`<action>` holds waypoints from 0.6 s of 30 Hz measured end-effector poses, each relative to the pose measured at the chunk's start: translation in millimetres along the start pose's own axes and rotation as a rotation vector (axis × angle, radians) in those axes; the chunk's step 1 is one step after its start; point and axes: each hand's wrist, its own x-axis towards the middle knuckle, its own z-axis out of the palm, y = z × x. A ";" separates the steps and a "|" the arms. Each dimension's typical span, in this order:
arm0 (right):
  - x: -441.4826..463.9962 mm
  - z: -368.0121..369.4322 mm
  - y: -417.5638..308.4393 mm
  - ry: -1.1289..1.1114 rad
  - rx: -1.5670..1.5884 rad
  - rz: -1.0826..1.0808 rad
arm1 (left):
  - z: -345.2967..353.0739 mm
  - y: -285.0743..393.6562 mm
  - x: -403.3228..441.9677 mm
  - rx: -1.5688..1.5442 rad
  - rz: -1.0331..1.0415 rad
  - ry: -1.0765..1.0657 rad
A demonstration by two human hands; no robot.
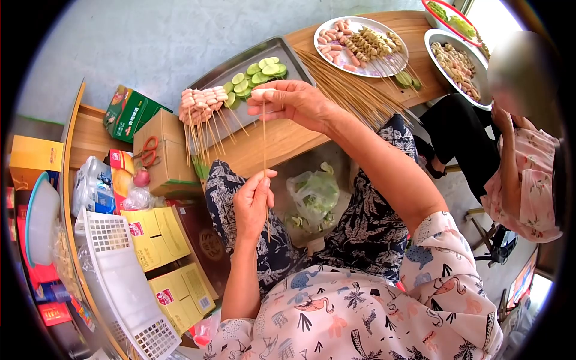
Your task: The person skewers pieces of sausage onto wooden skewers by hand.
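Upright between my hands stands a thin wooden skewer. My left hand is closed round its lower part, and the tip sticks out below. At its top my right hand pinches a small pale pink piece. Behind my right hand, a grey metal tray holds green slices and a pile of skewered pale pink pieces. Many bare skewers lie on the wooden table to the right of the tray.
At the back right are a plate of sausages and skewers and a metal bowl of food. Another person sits at the right. Boxes and a white basket stand left; a plastic bag lies between my knees.
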 end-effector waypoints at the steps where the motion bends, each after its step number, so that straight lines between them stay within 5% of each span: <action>1: 0.2 -0.5 -0.4 0.000 0.000 0.000 | 0.5 0.1 0.2 0.013 0.011 0.008; 18: -8.0 4.3 -2.9 -0.090 -0.244 0.087 | -0.7 -6.0 2.2 0.043 0.051 0.031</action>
